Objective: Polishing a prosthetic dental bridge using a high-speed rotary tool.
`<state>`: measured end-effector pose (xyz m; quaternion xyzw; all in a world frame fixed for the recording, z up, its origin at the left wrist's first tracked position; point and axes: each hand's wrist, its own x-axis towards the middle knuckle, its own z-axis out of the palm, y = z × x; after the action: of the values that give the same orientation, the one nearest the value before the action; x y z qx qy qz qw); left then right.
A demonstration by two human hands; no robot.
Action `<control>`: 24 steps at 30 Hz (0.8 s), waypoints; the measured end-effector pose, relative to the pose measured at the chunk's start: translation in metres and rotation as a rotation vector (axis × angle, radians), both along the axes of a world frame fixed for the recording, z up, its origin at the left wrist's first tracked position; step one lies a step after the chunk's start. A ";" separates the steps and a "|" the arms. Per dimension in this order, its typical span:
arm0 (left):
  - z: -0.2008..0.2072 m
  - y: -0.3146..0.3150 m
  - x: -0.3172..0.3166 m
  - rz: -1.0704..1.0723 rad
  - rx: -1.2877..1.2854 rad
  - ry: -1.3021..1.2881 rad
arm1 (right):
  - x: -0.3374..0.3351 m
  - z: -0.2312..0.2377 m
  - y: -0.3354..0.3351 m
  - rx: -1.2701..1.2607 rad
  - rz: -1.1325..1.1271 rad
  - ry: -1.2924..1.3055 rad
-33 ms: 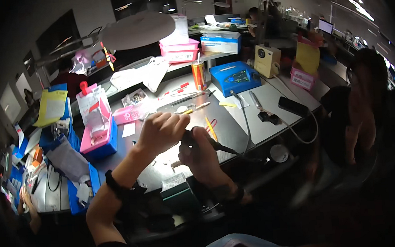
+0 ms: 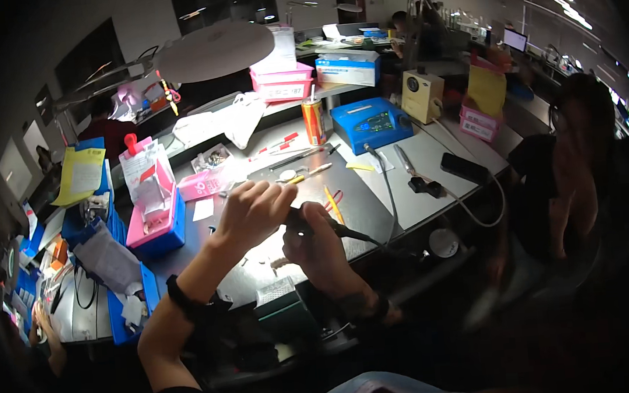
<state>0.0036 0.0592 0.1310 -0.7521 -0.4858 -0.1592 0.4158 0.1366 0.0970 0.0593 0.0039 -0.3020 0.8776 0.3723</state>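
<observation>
My right hand (image 2: 320, 254) is wrapped round a dark corded handpiece (image 2: 348, 233), its tapered tail and cable pointing off to the right. Against the handpiece's upper end, my left hand (image 2: 260, 209) is closed with fingers curled down. Whatever its fingertips grip is hidden behind the knuckles. Both hands are raised over the near edge of the lit metal bench top (image 2: 246, 282). Just below them sits a dark green box-like block with a pale mesh top (image 2: 274, 290). Beyond my hands lie a yellow-handled tool (image 2: 333, 204) and a white-and-yellow pen-like tool (image 2: 313, 173).
A blue control box (image 2: 372, 124), a drink can (image 2: 314, 122) and a cream box (image 2: 423, 96) stand at the back. Pink and blue bins (image 2: 156, 227) are on the left. A round lamp (image 2: 214, 51) hangs above. Another person (image 2: 578, 168) sits at the right.
The whole view has shifted very slightly. Both hands keep the same hold, with the left one closed at the handpiece's upper end.
</observation>
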 end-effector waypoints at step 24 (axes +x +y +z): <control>0.039 -0.093 0.081 -0.738 -1.300 -0.511 | 0.087 -0.109 0.067 0.095 -0.056 0.159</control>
<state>0.0847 -0.0339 0.1698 -0.8970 -0.2812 -0.1388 -0.3115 0.2239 0.1644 -0.0496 0.0827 -0.3127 0.8485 0.4188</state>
